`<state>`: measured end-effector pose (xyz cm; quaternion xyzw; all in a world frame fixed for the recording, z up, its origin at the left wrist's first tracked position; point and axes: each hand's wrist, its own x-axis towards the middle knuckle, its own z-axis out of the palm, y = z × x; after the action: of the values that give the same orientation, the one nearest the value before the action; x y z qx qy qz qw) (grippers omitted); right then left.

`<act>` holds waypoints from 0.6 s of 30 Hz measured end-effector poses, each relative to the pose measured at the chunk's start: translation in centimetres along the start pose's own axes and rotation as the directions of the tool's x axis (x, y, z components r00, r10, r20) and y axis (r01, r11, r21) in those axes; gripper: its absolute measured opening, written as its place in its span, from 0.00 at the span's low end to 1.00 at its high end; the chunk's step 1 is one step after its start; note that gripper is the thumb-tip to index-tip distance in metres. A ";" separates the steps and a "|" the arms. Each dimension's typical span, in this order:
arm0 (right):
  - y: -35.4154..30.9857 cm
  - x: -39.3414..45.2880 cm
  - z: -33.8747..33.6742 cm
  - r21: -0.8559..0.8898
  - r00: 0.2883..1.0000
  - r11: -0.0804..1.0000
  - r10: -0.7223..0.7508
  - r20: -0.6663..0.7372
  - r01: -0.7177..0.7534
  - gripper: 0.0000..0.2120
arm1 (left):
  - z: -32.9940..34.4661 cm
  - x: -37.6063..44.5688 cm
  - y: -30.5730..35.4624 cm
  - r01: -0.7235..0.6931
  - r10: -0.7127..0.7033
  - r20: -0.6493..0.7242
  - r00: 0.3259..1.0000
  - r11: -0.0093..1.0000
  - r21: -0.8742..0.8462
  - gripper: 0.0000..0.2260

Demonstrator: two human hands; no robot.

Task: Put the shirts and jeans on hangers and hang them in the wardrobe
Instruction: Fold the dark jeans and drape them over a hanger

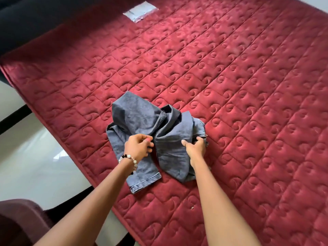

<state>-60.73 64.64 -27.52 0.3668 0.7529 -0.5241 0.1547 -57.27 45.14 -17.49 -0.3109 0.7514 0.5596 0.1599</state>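
Floor (35, 153): pale and glossy at 9 o'clock of the bed; I see no hanger and no wardrobe from here.

Left hand (138, 148): bead bracelet (127, 158) on the wrist. Fingers curled and pinching a fold of denim near the middle seam, at about 7 o'clock of the heap.

Jeans (142, 118): grey-blue, crumpled in a mound on the red quilted mattress (230, 86), toward its 7 o'clock edge. One leg hem trails out flat at 6 o'clock, below my left wrist.

Right hand (195, 148): clamped on the denim at 4 o'clock of the heap, thumb on top, fingertips tucked into what looks like the waistband or a pocket edge; the fold hides which.

Step in hand (my judgement): gather the jeans and shake them straight before they go on a hanger.

How to do it well: I find the waistband with both hands first, lift until both legs hang free, then lay leg on leg along the seams. Pulling from a mid-leg pinch would only twist the mound tighter.

Far item: a pale flat packet (140, 12) at 12 o'clock on the mattress, well apart from the jeans.
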 end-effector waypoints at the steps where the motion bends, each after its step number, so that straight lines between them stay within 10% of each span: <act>1: -0.4 -0.6 0.1 0.063 1.000 0.998 -0.023 0.018 0.021 0.29 | 0.6 0.6 0.3 -0.019 0.019 -0.008 1.000 1.000 -0.001 0.09; 4: -1.3 -4.7 0.1 0.217 0.891 0.949 -0.294 0.346 0.229 0.22 | 2.1 1.7 2.1 -0.057 0.054 0.038 0.998 0.995 0.080 0.12; 9: 0.1 -10.3 -0.7 0.033 0.355 0.864 -0.241 0.903 0.502 0.16 | 3.4 1.7 2.8 -0.106 0.004 0.152 0.988 0.734 0.671 0.29; 11: 0.7 -8.9 -1.7 -0.093 0.438 0.844 -0.177 0.881 0.528 0.14 | 2.4 1.6 1.8 -0.082 0.000 0.110 0.994 0.673 0.735 0.21; 14: 0.9 -5.9 -3.9 -0.309 0.900 0.873 -0.269 0.342 0.378 0.09 | 0.5 1.3 0.2 -0.013 -0.032 0.078 0.996 0.856 0.518 0.14; 18: 0.9 -5.4 -4.7 -0.456 0.971 0.880 -0.209 -0.113 0.136 0.18 | -1.2 -0.6 -0.3 -0.130 0.107 0.084 0.991 0.927 0.350 0.09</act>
<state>-55.68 66.94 -22.90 0.2936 0.8922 -0.3190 0.1267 -56.56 44.14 -16.97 -0.2129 0.8521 0.4330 0.2029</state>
